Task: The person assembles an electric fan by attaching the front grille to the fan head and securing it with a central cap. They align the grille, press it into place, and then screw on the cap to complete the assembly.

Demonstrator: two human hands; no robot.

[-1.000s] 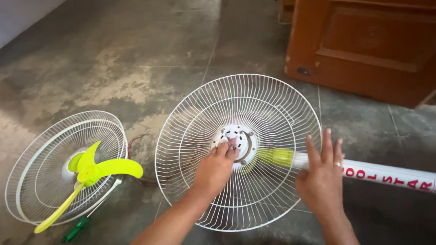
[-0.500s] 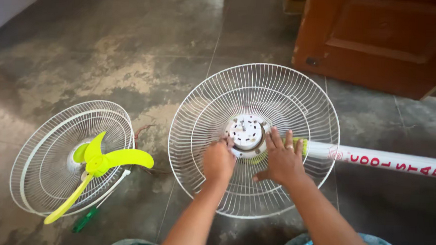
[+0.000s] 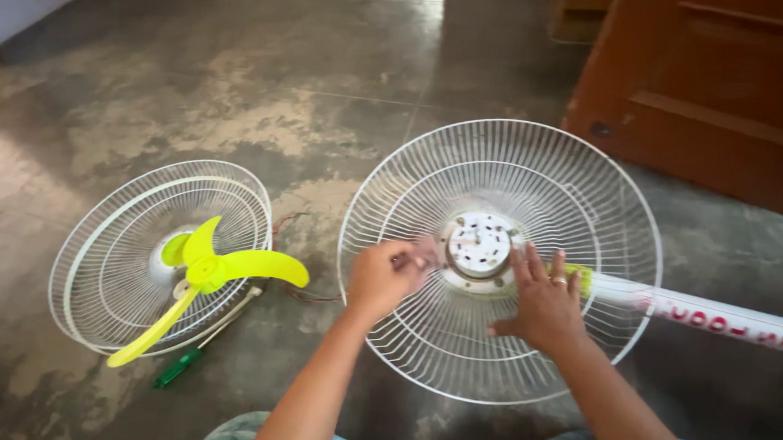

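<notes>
A white wire fan guard [image 3: 578,184] lies dish-up on the floor, mounted on a round white motor hub [image 3: 478,243]. My left hand [image 3: 380,279] hovers over the guard just left of the hub, fingers pinched together on something small I cannot make out. My right hand [image 3: 542,301] rests flat on the guard wires right of the hub, fingers spread, a ring on one finger. A white fan pole [image 3: 722,318] with a lime-green collar runs off to the right from the hub.
A second white wire guard [image 3: 122,235] lies at the left with a lime-green fan blade [image 3: 222,270] on it. A green-handled screwdriver [image 3: 178,367] lies beside it. A brown wooden door [image 3: 714,93] stands at the upper right. The floor is grey tile.
My left hand has lifted off the guard's centre and drawn left with pinched fingers. My right hand moved from the pole onto the guard wires by the hub. The view shifted left.
</notes>
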